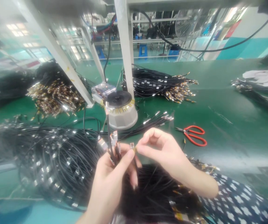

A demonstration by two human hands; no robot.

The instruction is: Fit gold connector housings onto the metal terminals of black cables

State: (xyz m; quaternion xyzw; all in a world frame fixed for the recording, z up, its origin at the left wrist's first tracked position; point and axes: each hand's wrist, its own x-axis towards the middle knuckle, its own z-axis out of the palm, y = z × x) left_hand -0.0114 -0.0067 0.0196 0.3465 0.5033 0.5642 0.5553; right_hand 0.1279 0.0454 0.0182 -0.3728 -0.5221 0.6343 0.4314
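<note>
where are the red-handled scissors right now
In the head view, the red-handled scissors lie on the green tabletop, just right of the right hand.

Several black cables (111, 146) with silvery metal connectors (102, 143) stand bunched in the left hand (112, 172), connector ends up.

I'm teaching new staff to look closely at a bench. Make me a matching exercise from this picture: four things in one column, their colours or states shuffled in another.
Things
1. Scissors-like tool
2. Left hand
3. Round device
4. Tabletop

Colours and states
A. Green
B. Gripping several cables
C. Black on top, pale below
D. Red-handled, lying by itself

Right pairs: 1-D, 2-B, 3-C, 4-A
</note>
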